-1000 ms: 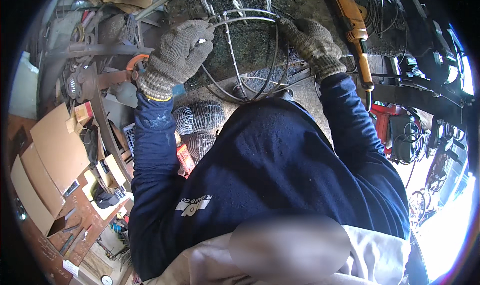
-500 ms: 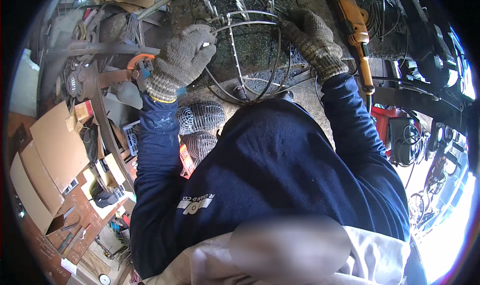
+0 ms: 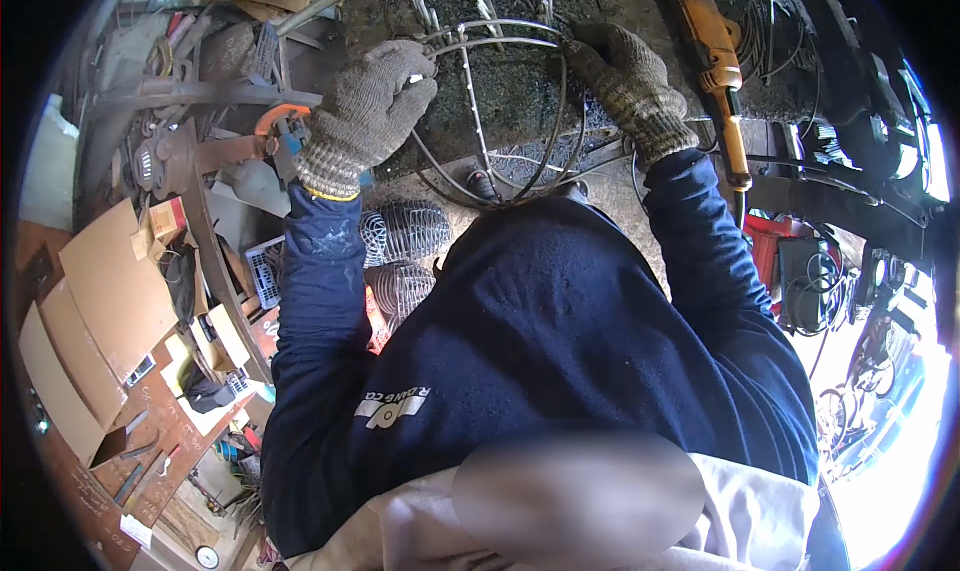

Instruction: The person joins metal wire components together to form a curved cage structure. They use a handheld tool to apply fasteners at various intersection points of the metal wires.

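Thin metal wire hoops (image 3: 508,40) span between my two hands, their lower curves hanging past the bench edge toward my body. My left hand (image 3: 372,111), in a grey-brown knitted glove, has its fingers closed on the hoops' left side, with the thumb apart. On their right side, my right hand (image 3: 632,83), gloved alike, has its fingers curled round the wire; its fingertips are partly hidden. A slender notched metal strip (image 3: 471,96) runs through the hoops toward me. Farther back, more notched strips (image 3: 484,1) rise from the dark workbench (image 3: 505,91).
An orange power tool (image 3: 708,41) lies on the bench right of my right hand. Round wire cages (image 3: 415,233) sit below the bench by my left forearm. An orange-and-blue tool (image 3: 283,123) is beside my left wrist. Cardboard (image 3: 120,306) stands at the left.
My left hand and the hoops have shifted very slightly away from me. Both hands keep the same hold.
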Available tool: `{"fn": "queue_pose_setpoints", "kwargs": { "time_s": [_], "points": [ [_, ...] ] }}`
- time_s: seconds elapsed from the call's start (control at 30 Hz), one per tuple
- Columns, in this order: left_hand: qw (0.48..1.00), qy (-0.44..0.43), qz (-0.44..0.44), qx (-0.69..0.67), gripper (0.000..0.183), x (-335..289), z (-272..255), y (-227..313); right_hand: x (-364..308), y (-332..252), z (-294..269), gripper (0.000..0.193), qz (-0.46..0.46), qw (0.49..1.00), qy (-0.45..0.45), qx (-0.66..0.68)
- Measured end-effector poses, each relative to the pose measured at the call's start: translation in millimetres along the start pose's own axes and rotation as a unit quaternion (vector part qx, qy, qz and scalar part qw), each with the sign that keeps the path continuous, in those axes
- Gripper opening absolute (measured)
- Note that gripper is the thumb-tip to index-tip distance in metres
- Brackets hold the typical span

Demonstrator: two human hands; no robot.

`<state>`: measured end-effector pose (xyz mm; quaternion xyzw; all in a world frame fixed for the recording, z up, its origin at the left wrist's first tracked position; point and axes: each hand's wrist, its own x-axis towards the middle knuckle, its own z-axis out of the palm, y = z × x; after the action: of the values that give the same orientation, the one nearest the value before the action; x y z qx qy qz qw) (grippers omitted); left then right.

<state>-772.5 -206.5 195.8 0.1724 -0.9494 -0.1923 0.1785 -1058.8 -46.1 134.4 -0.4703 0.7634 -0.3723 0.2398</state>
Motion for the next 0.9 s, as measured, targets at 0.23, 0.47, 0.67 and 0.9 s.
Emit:
{"fn": "queue_pose_setpoints", "kwargs": {
  "time_s": [0.23, 0.47, 0.67, 0.9],
  "points": [
    [0.996, 0.032, -0.049, -0.069, 0.026, -6.1, -10.0, 21.1, -1.4, 0.9, 4.1, 0.045, 0.004, 1.000, -0.007, 0.018],
    [0.968, 0.041, -0.142, -0.205, 0.029, 15.0, -25.0, 42.7, -3.1, -4.3, -0.9, 0.047, -0.005, 1.000, -0.005, 0.001],
    [0.967, 0.002, -0.142, -0.210, 0.033, 31.3, -10.6, 20.5, -3.9, -5.5, -0.4, 0.046, 0.006, 0.999, -0.018, 0.039],
    [0.961, -0.022, -0.150, -0.232, 0.029, 34.1, -8.5, 17.1, -2.6, -3.8, 0.4, 0.046, -0.001, 1.000, -0.008, 0.002]
  ]
}}
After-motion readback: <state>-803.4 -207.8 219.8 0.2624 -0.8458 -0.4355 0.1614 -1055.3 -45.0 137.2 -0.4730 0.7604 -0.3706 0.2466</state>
